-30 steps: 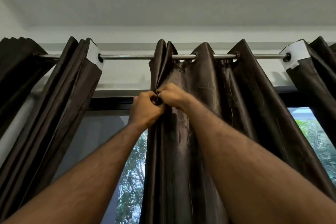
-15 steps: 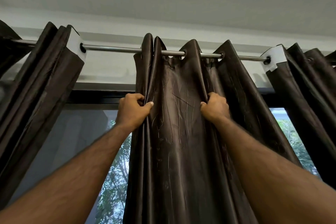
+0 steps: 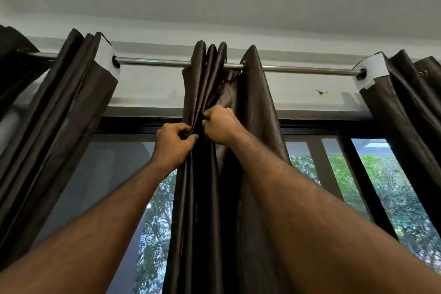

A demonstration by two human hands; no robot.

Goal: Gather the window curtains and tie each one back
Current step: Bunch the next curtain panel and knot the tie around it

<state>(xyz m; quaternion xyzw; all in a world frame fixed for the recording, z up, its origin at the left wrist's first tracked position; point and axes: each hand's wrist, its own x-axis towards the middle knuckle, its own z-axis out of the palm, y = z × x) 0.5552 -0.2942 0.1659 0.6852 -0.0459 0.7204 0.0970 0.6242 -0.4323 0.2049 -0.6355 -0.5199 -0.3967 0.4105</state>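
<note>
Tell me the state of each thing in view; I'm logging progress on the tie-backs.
Middle curtain: hanging on the rod, folds partly bunched, not tied.
Left curtain: bunched, no tie visible.
Right curtain: bunched, no tie visible.
Rod: level, bare between curtains.
Left hand: pinches the middle curtain's folds.
Right hand: grips the folds beside it.

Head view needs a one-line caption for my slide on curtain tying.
Both hands, left hand and right hand, pinch folds of the middle dark curtain together below the metal rod.
</note>
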